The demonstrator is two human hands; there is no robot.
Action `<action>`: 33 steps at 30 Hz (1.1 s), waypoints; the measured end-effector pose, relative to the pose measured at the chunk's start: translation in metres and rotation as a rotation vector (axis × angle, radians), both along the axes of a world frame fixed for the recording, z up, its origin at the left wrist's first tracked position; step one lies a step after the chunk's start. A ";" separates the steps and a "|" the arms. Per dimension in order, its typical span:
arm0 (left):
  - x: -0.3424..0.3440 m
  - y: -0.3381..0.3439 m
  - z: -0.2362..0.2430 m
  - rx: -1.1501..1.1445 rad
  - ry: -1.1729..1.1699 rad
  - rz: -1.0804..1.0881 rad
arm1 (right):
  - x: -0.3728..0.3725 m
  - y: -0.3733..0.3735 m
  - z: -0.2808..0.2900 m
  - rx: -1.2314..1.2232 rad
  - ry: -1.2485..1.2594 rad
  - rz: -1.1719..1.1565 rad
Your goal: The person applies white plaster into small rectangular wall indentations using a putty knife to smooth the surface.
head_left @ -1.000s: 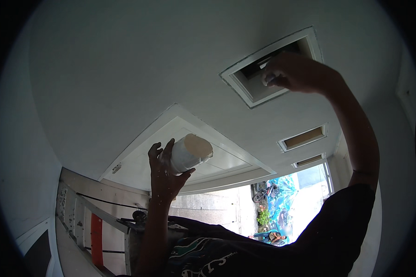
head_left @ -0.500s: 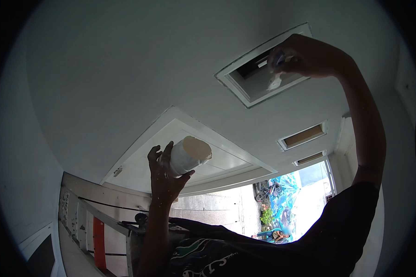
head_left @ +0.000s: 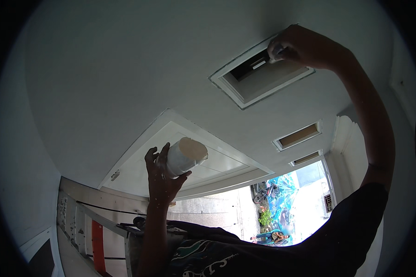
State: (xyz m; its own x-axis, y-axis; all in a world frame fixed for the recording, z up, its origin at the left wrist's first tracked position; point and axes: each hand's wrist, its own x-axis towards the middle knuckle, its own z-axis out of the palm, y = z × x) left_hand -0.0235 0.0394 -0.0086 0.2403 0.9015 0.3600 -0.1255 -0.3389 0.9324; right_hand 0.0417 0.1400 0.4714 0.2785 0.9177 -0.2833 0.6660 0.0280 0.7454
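My left hand [head_left: 164,177] is wrapped round a white cylinder-shaped container [head_left: 173,162], whose round beige end [head_left: 193,148] faces up and to the right. Whether that beige is a filling or a closed end, I cannot tell. Up at the right, my right hand [head_left: 296,46] is closed in a pinch at the upper edge of a white-framed opening [head_left: 240,99] in the pale wall. Something whitish shows at its fingertips, too small and hidden to name. A thin dark line runs along the frame's outer edge.
A white panelled door [head_left: 217,157] lies behind the container. Smaller framed openings [head_left: 298,135] follow farther along the wall. At lower left are a metal ladder [head_left: 81,228] and an orange-red bar [head_left: 98,244]. Outside are a motorcycle [head_left: 260,193], a plant [head_left: 265,217] and a seated person [head_left: 277,237].
My right hand has moved slightly up from across the opening to its frame's upper edge. The left hand still holds the container. The whole view has shifted a little.
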 end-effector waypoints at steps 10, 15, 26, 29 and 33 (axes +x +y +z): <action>0.002 -0.001 -0.003 -0.036 -0.032 -0.017 | 0.000 -0.006 0.001 -0.019 0.090 -0.142; 0.003 -0.003 0.002 -0.052 -0.024 -0.052 | 0.036 -0.015 -0.017 0.005 -0.002 0.236; 0.002 0.000 0.005 -0.056 -0.050 -0.048 | 0.031 -0.008 -0.008 -0.063 0.033 0.307; 0.004 -0.003 0.007 -0.037 -0.016 -0.052 | 0.048 -0.013 -0.019 -0.053 -0.028 0.187; 0.001 -0.003 0.006 -0.031 0.011 -0.047 | 0.048 -0.027 -0.011 -0.081 0.022 0.134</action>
